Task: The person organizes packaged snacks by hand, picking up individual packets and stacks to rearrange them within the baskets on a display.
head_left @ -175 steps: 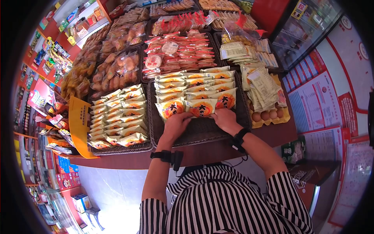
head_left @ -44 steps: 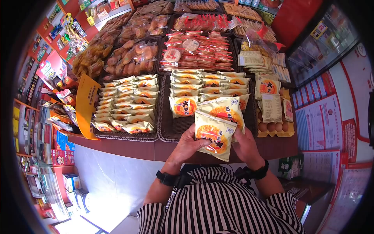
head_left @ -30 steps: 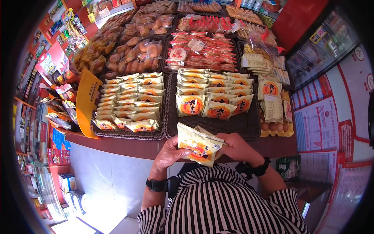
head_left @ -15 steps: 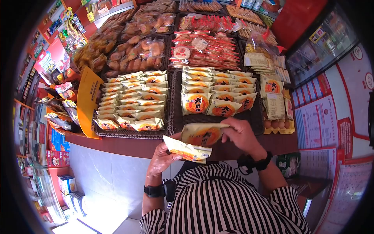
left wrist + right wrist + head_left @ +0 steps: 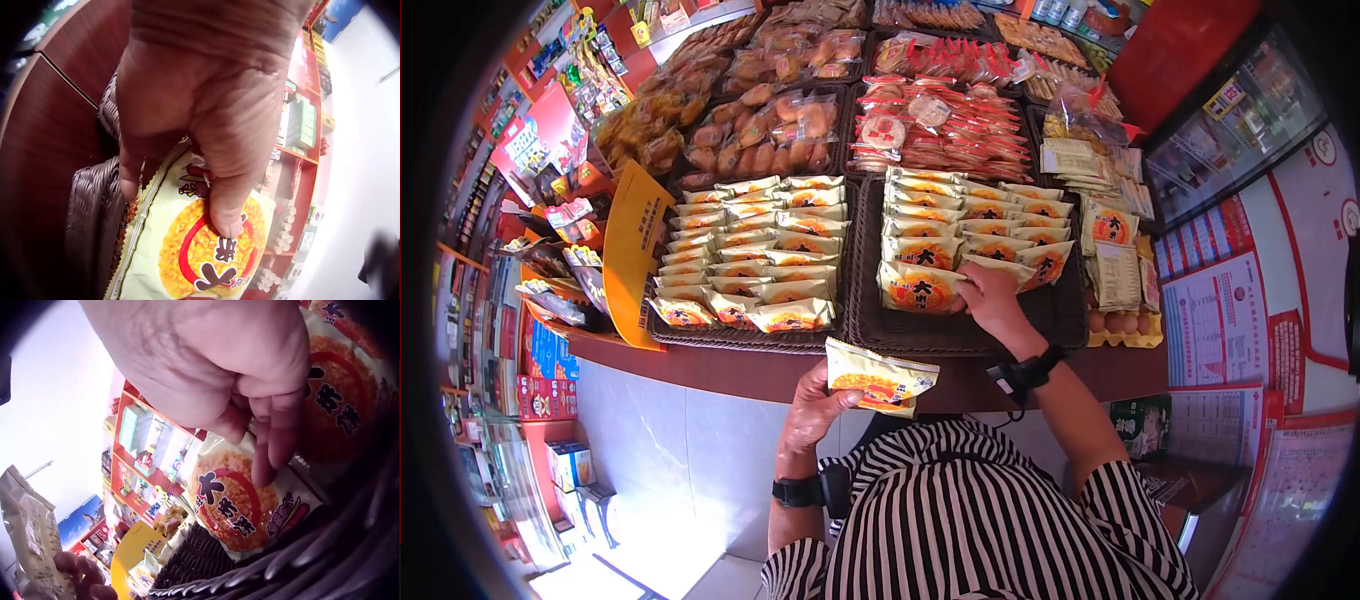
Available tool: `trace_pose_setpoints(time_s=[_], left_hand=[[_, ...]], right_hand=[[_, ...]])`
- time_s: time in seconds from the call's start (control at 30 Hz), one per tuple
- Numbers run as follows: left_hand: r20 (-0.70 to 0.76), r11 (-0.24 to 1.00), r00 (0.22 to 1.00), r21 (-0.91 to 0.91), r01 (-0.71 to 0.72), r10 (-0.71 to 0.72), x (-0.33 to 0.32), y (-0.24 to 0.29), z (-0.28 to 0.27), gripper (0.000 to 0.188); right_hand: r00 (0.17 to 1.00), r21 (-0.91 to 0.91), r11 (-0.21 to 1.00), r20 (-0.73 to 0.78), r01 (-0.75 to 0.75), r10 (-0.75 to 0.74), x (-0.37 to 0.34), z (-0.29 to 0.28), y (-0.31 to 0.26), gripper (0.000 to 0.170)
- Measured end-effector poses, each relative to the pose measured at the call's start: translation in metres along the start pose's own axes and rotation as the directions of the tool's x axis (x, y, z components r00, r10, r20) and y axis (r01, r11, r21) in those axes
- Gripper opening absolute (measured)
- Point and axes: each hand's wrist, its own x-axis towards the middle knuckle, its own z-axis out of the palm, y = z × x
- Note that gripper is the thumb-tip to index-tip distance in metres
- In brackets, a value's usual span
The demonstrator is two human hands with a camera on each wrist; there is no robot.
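Note:
My left hand (image 5: 808, 410) grips a cream rice cracker packet (image 5: 880, 378) in front of the table edge. In the left wrist view its thumb lies across the orange cracker picture on the packet (image 5: 206, 250). My right hand (image 5: 998, 302) reaches into the right wicker basket (image 5: 1000, 342). Its fingers pinch the right edge of another rice cracker packet (image 5: 918, 288), which leans upright at the front of the left column. The right wrist view shows this packet (image 5: 228, 503) just inside the woven rim, fingers over its edge. Several rows of like packets stand behind it.
To the left is a second basket (image 5: 745, 342) full of similar packets. A yellow sign (image 5: 635, 250) borders it. Red-wrapped snacks (image 5: 945, 125) lie behind, and an egg tray (image 5: 1125, 328) with packets on it sits to the right.
The two packets held together are now separated. My right hand has carried one forward to the front of the basket's left column; my left hand keeps the other near the body.

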Motion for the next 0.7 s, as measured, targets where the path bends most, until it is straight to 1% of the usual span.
trace_pose_setpoints(time_s=[0.03,0.07,0.1,0.13,0.2,0.23,0.27,0.3,0.33,0.4,0.43,0.5,0.53,0.6,0.63,0.7], left_hand=[[0.003,1.0,1.0,-0.001,-0.013,0.013,0.0,0.001,0.001,0.036],[0.005,1.0,1.0,-0.002,-0.025,0.025,-0.001,0.001,0.002,0.036],[0.002,1.0,1.0,-0.004,-0.024,0.024,-0.001,0.003,0.004,0.036],[-0.019,1.0,1.0,0.006,-0.008,0.008,0.0,0.005,0.007,0.035],[-0.045,1.0,0.999,0.013,0.007,-0.006,0.0,0.004,0.006,0.035],[-0.018,1.0,1.0,0.016,-0.006,0.006,0.0,0.001,0.002,0.036],[0.01,1.0,1.0,0.018,-0.019,0.019,0.0,-0.001,0.0,0.036],[0.009,1.0,1.0,0.017,-0.018,0.018,0.0,-0.001,0.001,0.036],[0.005,1.0,1.0,0.013,-0.01,0.01,0.001,-0.001,0.001,0.036],[0.005,1.0,1.0,0.008,-0.001,0.001,0.003,-0.001,0.002,0.037],[0.0,1.0,1.0,0.002,0.01,-0.01,-0.002,-0.002,0.004,0.037],[0.006,1.0,1.0,0.0,0.012,-0.012,-0.001,-0.002,0.005,0.037],[0.018,1.0,1.0,-0.001,0.008,-0.008,0.001,-0.001,0.007,0.037],[0.03,1.0,1.0,-0.002,0.006,-0.006,0.002,-0.002,0.007,0.038],[0.02,1.0,1.0,0.005,0.008,-0.008,0.003,-0.003,0.007,0.038],[0.011,1.0,1.0,0.014,0.011,-0.011,0.005,-0.003,0.008,0.038]], right_hand=[[1.0,0.0,1.0,0.002,-0.001,0.001,0.003,0.003,0.003,0.017],[0.999,-0.022,1.0,-0.037,-0.019,0.018,0.005,0.005,0.007,0.016],[0.996,-0.044,0.998,-0.077,-0.036,0.033,0.007,0.007,0.007,0.016],[0.997,-0.044,0.998,-0.074,-0.037,0.034,0.006,0.008,0.007,0.016],[0.986,-0.089,0.996,-0.162,0.028,-0.042,0.003,0.012,0.007,0.02],[0.987,-0.089,0.996,-0.158,0.027,-0.041,0.001,0.014,0.008,0.02],[0.98,-0.097,0.995,-0.195,0.026,-0.045,-0.001,0.015,0.008,0.024],[0.971,-0.105,0.994,-0.232,0.025,-0.049,-0.003,0.015,0.007,0.029],[0.972,-0.106,0.994,-0.232,0.025,-0.049,-0.005,0.016,0.007,0.029],[0.949,-0.105,0.99,-0.289,0.096,-0.123,-0.009,0.015,0.005,0.037],[0.952,-0.101,0.991,-0.285,0.084,-0.11,-0.016,0.016,0.003,0.037],[0.95,-0.153,0.984,-0.281,0.096,-0.136,-0.02,0.016,0.002,0.038],[0.949,-0.151,0.984,-0.287,0.092,-0.133,-0.021,0.017,0.003,0.038],[0.902,-0.147,0.953,-0.313,0.265,-0.299,-0.022,0.023,0.006,0.042],[0.901,-0.146,0.954,-0.316,0.263,-0.296,-0.022,0.024,0.007,0.042],[0.894,-0.041,0.933,-0.277,0.357,-0.353,-0.022,0.025,0.006,0.046]])
